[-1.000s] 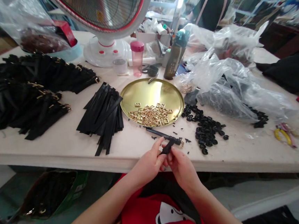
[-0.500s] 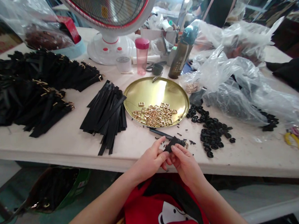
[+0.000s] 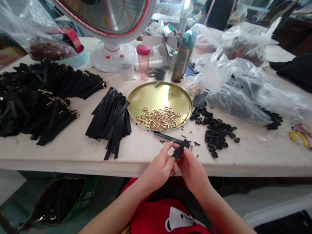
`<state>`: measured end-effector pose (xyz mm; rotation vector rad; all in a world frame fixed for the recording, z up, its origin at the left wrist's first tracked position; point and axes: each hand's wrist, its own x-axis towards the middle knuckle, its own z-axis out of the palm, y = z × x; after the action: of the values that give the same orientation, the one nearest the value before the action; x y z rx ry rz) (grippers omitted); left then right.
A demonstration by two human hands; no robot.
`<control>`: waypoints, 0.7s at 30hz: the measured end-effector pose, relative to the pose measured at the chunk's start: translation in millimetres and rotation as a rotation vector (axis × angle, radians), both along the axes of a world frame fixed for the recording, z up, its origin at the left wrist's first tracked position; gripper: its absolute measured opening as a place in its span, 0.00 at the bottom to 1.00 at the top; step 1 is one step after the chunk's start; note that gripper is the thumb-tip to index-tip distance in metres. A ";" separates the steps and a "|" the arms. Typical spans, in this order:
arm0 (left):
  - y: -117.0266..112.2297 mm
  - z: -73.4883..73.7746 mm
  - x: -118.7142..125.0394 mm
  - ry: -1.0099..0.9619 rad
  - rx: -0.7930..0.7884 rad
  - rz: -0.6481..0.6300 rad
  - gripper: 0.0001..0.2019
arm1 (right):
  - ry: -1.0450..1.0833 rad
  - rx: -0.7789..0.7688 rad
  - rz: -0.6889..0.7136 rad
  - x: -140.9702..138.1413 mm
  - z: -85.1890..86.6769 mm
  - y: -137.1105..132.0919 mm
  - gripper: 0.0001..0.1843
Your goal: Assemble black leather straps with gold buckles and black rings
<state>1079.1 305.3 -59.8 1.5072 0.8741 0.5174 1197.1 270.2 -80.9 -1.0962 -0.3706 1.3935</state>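
Observation:
A black strap (image 3: 181,149) is pinched between my two hands just above the table's front edge. My left hand (image 3: 160,167) grips its near end between thumb and fingers. On the other side my right hand (image 3: 193,170) closes on it, with the thumb along its edge. A bit of gold metal (image 3: 190,147) shows beside the right fingertips; how it joins the strap is hidden. A thin black strip (image 3: 163,135) runs from the tray's front toward the strap. Beyond my hands lies a round gold tray (image 3: 153,91) with a heap of gold buckles (image 3: 160,118).
Loose black straps (image 3: 109,117) lie left of the tray, and buckled straps (image 3: 47,93) are piled farther left. Small black parts (image 3: 217,133), plastic bags (image 3: 240,84) and yellow-handled pliers (image 3: 298,137) sit right. Behind stand a fan (image 3: 112,57), pink cup (image 3: 144,63) and bottle (image 3: 183,58).
The black piece in my hands has turned from lying flat to a narrower, tilted position. My right hand has rolled upward around it. The whole view has shifted slightly.

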 end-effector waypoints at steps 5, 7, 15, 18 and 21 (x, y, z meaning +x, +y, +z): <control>-11.7 -3.0 8.5 0.055 0.098 0.103 0.26 | -0.044 -0.006 -0.056 -13.2 4.3 -6.8 0.13; -15.2 -5.8 11.6 0.092 0.119 0.127 0.26 | -0.001 -0.024 -0.108 -19.4 3.4 -10.9 0.13; -17.8 -4.9 15.7 0.114 0.168 0.092 0.26 | 0.176 -0.063 -0.160 -16.8 4.6 -3.4 0.13; -17.8 -5.3 17.6 0.120 0.196 0.115 0.26 | 0.196 -0.077 -0.233 -19.8 4.2 -3.2 0.11; -17.0 -9.6 20.2 0.128 0.180 0.132 0.26 | 0.166 -0.058 -0.253 -24.0 0.0 -8.0 0.11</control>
<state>1099.3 288.3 -69.4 1.6683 1.0541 0.6146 1173.1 262.3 -80.9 -1.0271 -0.0686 1.2647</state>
